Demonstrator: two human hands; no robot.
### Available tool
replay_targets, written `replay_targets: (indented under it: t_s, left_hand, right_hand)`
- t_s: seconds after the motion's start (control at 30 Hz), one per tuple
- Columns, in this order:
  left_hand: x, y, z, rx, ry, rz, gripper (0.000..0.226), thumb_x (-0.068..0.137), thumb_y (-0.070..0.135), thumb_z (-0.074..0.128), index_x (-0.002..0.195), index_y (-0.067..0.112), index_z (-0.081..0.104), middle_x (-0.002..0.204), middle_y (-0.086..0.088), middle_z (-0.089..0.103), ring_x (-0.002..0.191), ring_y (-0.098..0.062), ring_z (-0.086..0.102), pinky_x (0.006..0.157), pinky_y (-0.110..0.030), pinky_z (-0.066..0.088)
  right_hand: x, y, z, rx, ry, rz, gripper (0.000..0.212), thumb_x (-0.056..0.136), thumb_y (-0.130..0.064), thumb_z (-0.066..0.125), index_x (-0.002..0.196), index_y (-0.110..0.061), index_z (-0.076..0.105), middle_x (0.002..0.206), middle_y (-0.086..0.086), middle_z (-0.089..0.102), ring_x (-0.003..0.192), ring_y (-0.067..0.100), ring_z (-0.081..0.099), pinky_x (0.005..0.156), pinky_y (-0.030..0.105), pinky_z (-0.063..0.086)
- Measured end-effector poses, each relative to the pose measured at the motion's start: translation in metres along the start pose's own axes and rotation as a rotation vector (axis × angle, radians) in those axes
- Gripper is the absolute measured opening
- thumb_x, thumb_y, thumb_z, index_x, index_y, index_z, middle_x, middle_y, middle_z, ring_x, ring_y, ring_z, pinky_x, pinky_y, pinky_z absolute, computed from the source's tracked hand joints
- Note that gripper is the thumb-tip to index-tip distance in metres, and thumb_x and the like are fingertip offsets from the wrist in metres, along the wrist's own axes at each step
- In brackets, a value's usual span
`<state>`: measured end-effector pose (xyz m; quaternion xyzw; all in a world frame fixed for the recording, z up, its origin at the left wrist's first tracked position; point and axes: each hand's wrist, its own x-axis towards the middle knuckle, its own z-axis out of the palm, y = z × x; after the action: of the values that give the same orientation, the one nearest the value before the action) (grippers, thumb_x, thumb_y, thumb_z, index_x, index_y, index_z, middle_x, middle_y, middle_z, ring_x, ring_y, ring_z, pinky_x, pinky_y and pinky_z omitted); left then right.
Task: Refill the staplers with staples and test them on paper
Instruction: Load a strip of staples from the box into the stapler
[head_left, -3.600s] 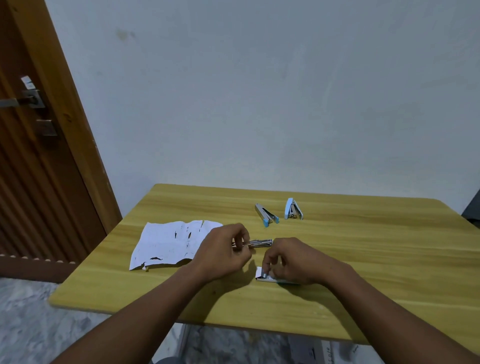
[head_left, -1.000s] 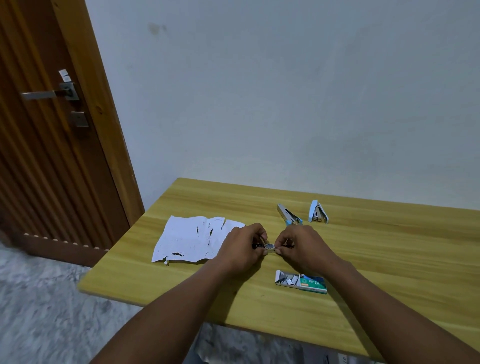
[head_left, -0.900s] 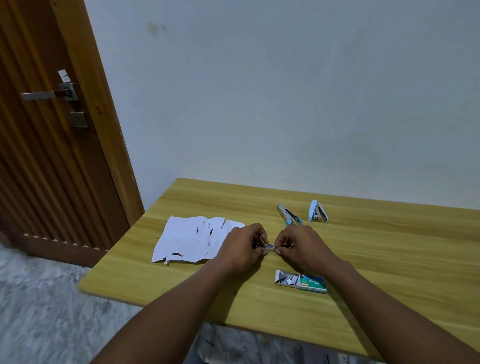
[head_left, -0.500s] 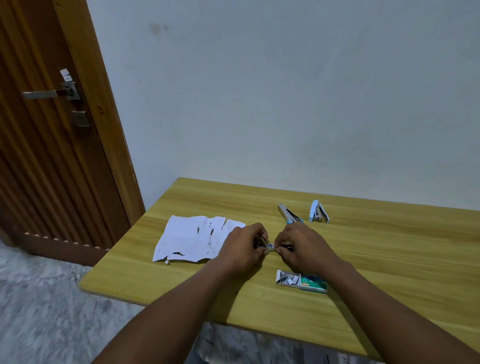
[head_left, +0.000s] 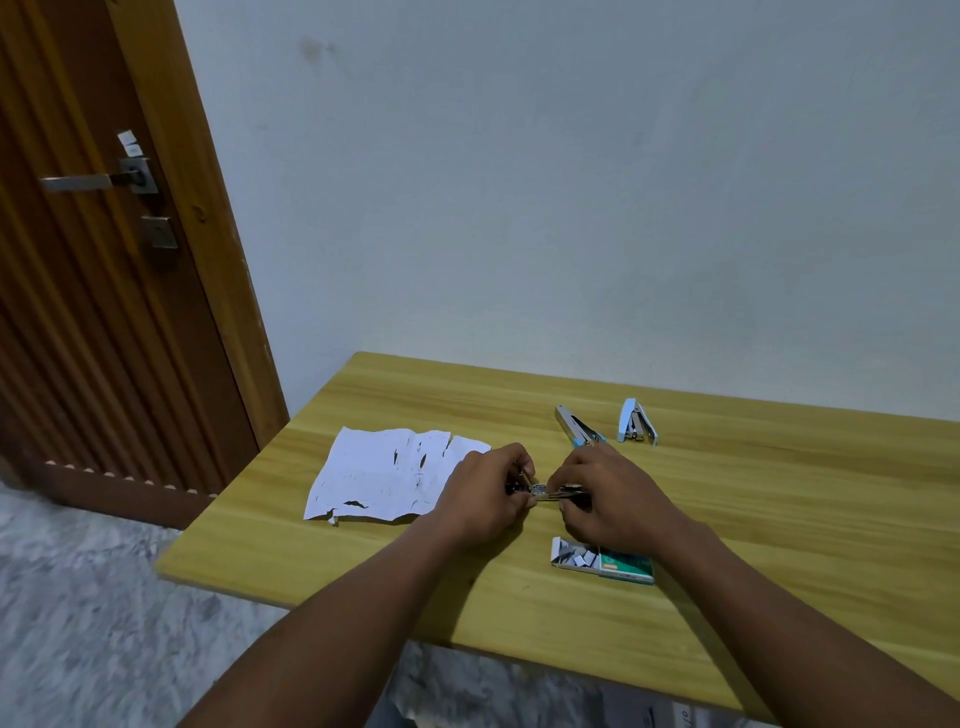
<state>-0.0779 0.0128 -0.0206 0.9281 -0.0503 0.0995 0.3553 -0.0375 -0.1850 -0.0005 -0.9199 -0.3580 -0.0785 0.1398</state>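
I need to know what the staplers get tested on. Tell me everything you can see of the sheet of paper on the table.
The sheet of paper is white, creased and worn, with ragged edges, a torn top edge and small dark rips or holes scattered across it. It lies flat on the wooden table near its left end, one corner curled at the front. The left hand overlaps its right edge; whether they touch cannot be told. No staples can be made out in it.

- My left hand (head_left: 480, 499) has the torn paper (head_left: 387, 473) just beside it on the outer side.
- Two staplers (head_left: 579, 427) (head_left: 636, 422) lie beyond my right hand (head_left: 605, 496); the staple box (head_left: 602, 560) sits just under its wrist.
- The table (head_left: 805, 519) out to my right lies bare.
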Motion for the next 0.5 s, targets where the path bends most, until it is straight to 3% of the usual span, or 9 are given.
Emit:
replay_targets:
  t_s: [0.27,0.4,0.5]
  left_hand:
    - [-0.001,0.0,0.001,-0.002,0.004,0.002,0.022,0.082,0.022,0.08,0.096,0.027,0.063,0.092,0.005,0.074,0.089,-0.015,0.066,0.082,-0.042,0.057]
    - [-0.002,0.001,0.0,-0.008,0.0,-0.007,0.026,0.084,0.021,0.079,0.101,0.028,0.06,0.093,0.008,0.074,0.088,-0.014,0.066,0.083,-0.041,0.056]
    - [-0.002,0.002,0.001,-0.018,-0.002,-0.017,0.035,0.085,0.021,0.08,0.107,0.029,0.054,0.093,0.012,0.075,0.085,-0.01,0.066,0.082,-0.039,0.057]
  right_hand:
    - [-0.002,0.014,-0.018,-0.143,0.015,0.102,0.024,0.078,-0.026,0.053,0.082,-0.025,0.076,0.088,-0.007,0.067,0.089,0.016,0.053,0.07,0.033,0.047]
    - [-0.004,0.012,-0.017,-0.144,0.025,0.117,0.022,0.079,-0.022,0.052,0.088,-0.023,0.073,0.092,-0.004,0.065,0.092,0.019,0.055,0.071,0.032,0.044]
    - [-0.004,0.006,-0.01,0.023,0.043,0.166,0.022,0.082,-0.021,0.055,0.099,-0.025,0.068,0.099,-0.006,0.063,0.094,0.017,0.055,0.077,0.035,0.049]
